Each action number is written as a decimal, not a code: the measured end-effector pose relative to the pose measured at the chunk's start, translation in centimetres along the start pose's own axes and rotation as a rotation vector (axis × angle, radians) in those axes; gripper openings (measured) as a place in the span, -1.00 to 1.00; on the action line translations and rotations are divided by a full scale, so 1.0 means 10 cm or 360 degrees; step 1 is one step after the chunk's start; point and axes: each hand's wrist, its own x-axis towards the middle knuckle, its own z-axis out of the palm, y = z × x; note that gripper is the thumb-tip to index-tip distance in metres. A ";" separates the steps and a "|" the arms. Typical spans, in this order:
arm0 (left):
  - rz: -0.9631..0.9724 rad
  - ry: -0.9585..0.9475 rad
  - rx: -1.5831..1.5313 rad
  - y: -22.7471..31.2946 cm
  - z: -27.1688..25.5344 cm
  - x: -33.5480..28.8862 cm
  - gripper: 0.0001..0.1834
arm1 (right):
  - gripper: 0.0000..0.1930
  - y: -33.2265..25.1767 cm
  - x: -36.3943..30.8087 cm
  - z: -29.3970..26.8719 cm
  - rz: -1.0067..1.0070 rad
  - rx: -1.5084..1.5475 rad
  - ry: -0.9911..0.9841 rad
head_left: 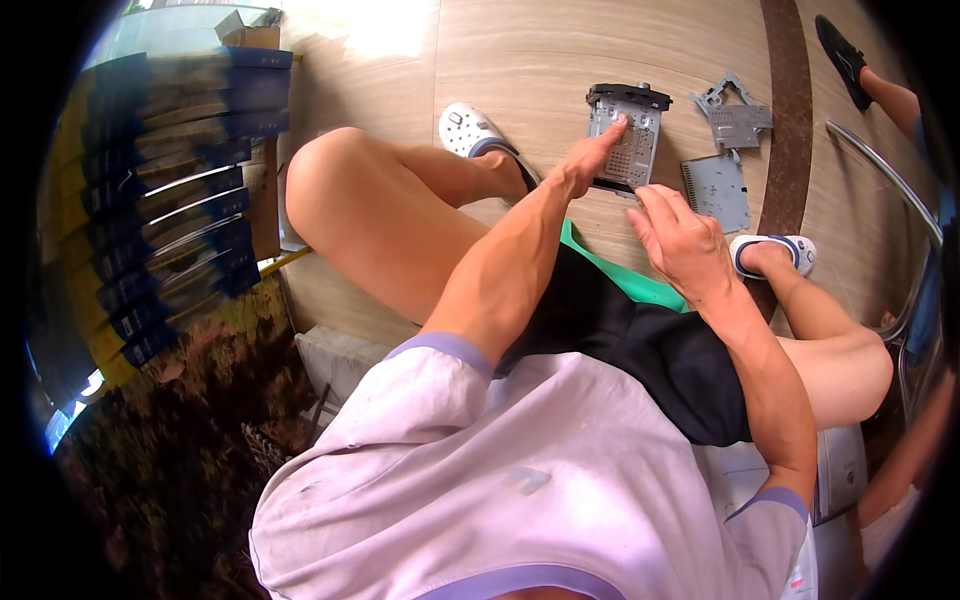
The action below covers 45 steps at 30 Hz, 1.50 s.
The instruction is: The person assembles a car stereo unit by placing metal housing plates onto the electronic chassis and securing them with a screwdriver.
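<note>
On the floor ahead of me lies a car stereo (pixel 642 135), a grey metal box with a perforated top and a black front panel turned away from me. My left hand (pixel 590 165) holds it by its left side, with a finger or thumb stretched onto the top. Beside its near right corner is my right hand (pixel 685 235), its fingers bent together in a pinch. Whatever is between those fingertips, if anything, is too small to make out. Right of the stereo lie a grey metal bracket (pixel 738 125) and a flat metal plate (pixel 722 190).
A green thing (pixel 625 275), partly hidden, shows between my legs. Stacked blue and yellow boxes (pixel 180 190) stand on the left. A curved metal tube (pixel 890 180) rises at the right, near another person's dark shoe (pixel 843 62).
</note>
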 end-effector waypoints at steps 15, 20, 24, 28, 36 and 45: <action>0.0015 0.0025 0.0004 0.05 0.08 -0.09 0.04 | -0.64 0.02 0.11 -0.10 -0.0389 -0.0010 0.0191; 0.0058 0.0040 0.0023 0.09 0.12 -0.16 0.03 | -0.62 0.06 0.03 -0.03 -0.0187 0.0054 0.0085; 0.0052 0.0064 0.0042 0.13 0.13 -0.22 0.03 | -0.63 0.04 0.12 -0.09 -0.0401 0.0011 0.0214; 0.0048 0.0152 0.0086 0.15 0.16 -0.25 0.04 | -0.63 0.04 0.04 -0.06 -0.0206 0.0053 0.0060; 0.0056 0.0182 0.0103 0.19 0.22 -0.32 -0.03 | -0.67 0.04 0.04 -0.10 -0.0202 0.0059 0.0086; 0.0101 0.0090 0.0043 0.19 0.23 -0.31 -0.09 | -0.72 0.05 0.04 -0.13 -0.0197 0.0059 0.0072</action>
